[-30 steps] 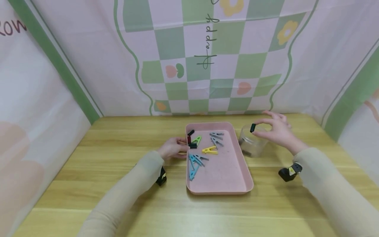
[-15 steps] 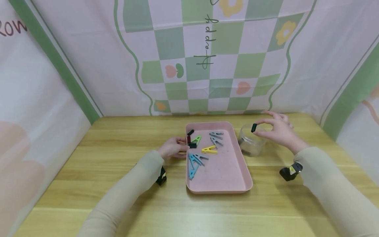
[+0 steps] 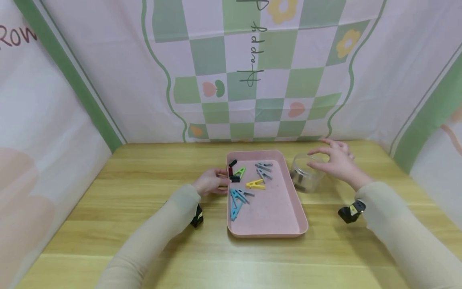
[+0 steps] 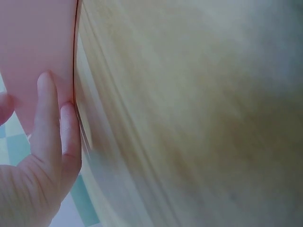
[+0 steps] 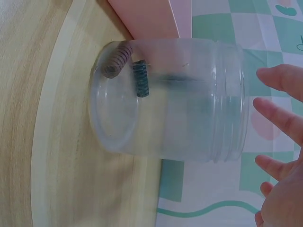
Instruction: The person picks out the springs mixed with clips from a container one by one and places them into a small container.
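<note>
My right hand [image 3: 335, 162] is just over the mouth of a clear plastic jar [image 5: 189, 137], its fingers spread with nothing between them. Inside the jar lie a brownish ribbed cylinder [image 5: 117, 60] and a dark green ribbed cylinder [image 5: 141, 78]. A blurred dark green streak [image 5: 177, 81] shows nearer the jar's mouth. My left hand [image 3: 211, 181] rests on the left side of a pink tray [image 3: 268, 212], straight fingers [image 4: 47, 109] along its outer wall and the thumb up at the rim. Near that side lie a dark green ribbed cylinder [image 3: 235, 178], a dark red one [image 3: 230, 171] and a black one [image 3: 233, 163].
Also in the tray are a green clothespin [image 3: 240, 173], a yellow clothespin [image 3: 255, 184], blue clothespins [image 3: 236, 208] and grey clothespins [image 3: 264, 165]. The jar stands close to the tray's right wall. A patterned cloth [image 3: 260, 108] hangs behind the wooden table [image 3: 144, 172].
My right hand has let go of the dark ribbed cylinder it pinched above the jar, and its thumb and index finger are now apart. The left hand and the tray stay in place.
</note>
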The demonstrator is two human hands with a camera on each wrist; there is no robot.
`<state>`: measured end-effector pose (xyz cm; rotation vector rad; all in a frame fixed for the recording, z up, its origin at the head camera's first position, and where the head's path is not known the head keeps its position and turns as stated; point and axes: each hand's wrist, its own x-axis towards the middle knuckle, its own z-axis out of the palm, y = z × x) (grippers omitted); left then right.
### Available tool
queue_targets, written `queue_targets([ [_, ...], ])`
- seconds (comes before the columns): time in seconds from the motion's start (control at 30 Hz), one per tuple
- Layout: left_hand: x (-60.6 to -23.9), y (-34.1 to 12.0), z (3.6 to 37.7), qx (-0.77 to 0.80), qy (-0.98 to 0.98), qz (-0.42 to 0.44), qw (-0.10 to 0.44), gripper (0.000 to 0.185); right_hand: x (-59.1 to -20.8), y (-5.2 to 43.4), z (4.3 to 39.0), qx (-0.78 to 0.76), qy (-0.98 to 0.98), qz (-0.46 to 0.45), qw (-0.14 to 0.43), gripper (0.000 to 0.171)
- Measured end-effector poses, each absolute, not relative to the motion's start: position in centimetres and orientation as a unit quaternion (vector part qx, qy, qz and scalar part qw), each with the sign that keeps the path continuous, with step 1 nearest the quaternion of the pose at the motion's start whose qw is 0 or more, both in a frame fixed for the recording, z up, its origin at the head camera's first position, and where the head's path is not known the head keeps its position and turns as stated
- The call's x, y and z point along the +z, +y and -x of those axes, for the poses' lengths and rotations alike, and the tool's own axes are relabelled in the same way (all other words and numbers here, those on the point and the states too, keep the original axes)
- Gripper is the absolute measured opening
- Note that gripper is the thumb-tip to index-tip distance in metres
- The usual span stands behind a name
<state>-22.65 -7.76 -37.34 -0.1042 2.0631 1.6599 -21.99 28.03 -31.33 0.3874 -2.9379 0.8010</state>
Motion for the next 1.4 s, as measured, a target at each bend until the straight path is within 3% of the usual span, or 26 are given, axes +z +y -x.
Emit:
queue_targets([
  [1.4,-37.3,-7.7,22.7,0.610,0.753,0.045,0.243,0.047,-30.1,25.6,21.4,0.276,-0.949,-0.151,0.024,0.043],
])
